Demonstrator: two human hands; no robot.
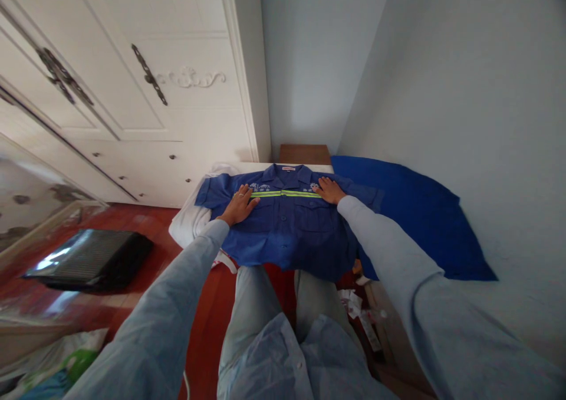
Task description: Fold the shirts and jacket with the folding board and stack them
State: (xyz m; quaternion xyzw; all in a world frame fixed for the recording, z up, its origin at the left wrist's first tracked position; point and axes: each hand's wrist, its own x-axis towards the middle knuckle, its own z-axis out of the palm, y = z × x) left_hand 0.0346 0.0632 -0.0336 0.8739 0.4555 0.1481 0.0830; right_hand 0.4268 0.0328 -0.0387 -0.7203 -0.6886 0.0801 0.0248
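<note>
A dark blue short-sleeved work shirt lies spread front side up, its collar at the far end. Across its chest runs a yellow-green and silver reflective stripe, with pale printing above it. My left hand rests flat on the left chest, fingers spread, a ring on one finger. On the right chest, over part of the printing, lies my right hand, also with fingers stretched out. Neither hand grips the cloth. The shirt's lower hem hangs over the near edge, in front of my legs.
White cloth is bunched under the left sleeve. A bright blue cloth lies to the right against the wall. A white wardrobe stands at the back left. On the red floor is a black ribbed case. Papers lie low on the right.
</note>
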